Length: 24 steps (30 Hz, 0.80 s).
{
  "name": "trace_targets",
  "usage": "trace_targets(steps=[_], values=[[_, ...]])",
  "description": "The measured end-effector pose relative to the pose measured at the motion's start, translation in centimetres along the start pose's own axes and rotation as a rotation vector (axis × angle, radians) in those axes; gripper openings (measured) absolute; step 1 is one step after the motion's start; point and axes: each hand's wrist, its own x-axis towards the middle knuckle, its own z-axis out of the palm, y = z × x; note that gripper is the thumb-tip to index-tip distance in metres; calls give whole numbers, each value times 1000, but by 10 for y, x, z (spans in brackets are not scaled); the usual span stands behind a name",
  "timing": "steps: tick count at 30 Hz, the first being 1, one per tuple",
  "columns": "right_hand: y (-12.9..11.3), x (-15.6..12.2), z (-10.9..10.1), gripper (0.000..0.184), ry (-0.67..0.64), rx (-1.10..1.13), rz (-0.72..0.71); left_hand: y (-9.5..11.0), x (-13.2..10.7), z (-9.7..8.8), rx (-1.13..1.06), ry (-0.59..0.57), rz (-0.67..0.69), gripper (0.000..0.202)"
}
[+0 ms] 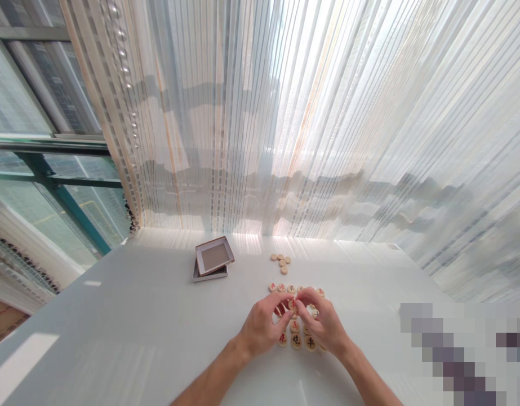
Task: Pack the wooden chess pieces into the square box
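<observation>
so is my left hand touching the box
Apart. The head view shows it plainly: a bare stretch of white table lies between the left hand and the box.

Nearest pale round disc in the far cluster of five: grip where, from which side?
Likely best: pinch the nearest pale round disc by its left and right rim, from above and the near side. It lies flat, another pale disc just behind, both flanks open.

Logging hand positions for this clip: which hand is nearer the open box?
Left. The left hand is to the right of the open box and closer to the wearer; the right hand is farther right, beyond the left.
</observation>
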Motion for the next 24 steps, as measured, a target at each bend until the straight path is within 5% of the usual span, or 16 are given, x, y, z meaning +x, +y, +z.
trace_targets(steps=[24], values=[[1, 0, 2, 22, 14, 4, 9, 2, 1, 0, 28, -11, 12, 24]])
